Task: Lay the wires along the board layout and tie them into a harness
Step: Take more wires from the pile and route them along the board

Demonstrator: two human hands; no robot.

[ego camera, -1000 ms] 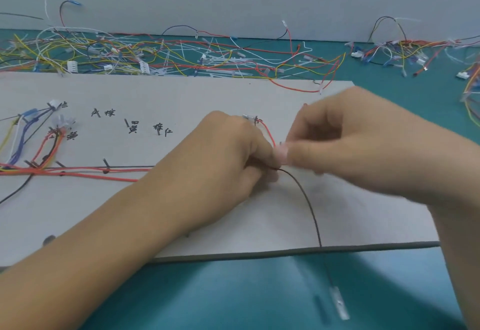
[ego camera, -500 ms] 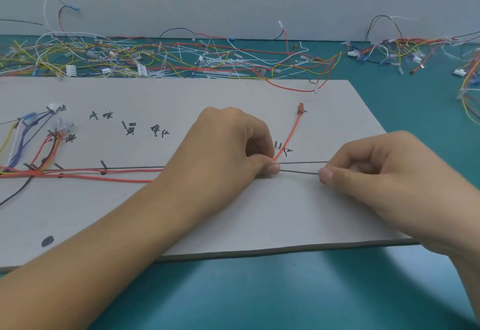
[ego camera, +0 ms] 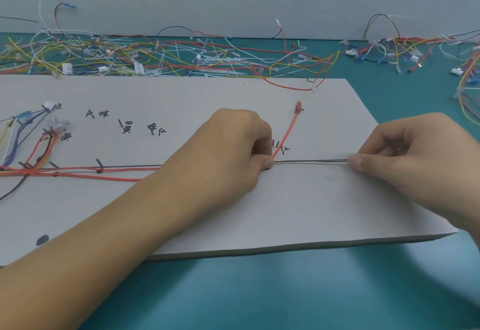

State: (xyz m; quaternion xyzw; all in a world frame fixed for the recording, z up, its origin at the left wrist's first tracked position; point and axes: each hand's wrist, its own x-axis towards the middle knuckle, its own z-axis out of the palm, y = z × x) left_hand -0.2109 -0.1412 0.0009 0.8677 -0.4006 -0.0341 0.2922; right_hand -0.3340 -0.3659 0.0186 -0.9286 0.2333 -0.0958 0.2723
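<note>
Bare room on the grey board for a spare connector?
Free: on the grey layout board, the near-right patch between the black wire and the front edge; also the far strip above the handwritten labels. Crowded: the bundled red and blue wires at left, the loose wire heap behind.

Bright, even overhead light, soft shadows on teal counter (ego camera: 259, 301) below grey cardboard board (ego camera: 311, 212); wide-angle bowing at edges, right hand (ego camera: 415, 163) sl. blurred.

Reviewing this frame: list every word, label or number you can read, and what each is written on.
"黄": black marker on the grey board, centre-left.
"棕红": board, right of it.
"黄": board, by the connectors.
"红": board, above the black wire.
Remaining marks at upper left and by the red wire tip: too scrawled to read.
</note>
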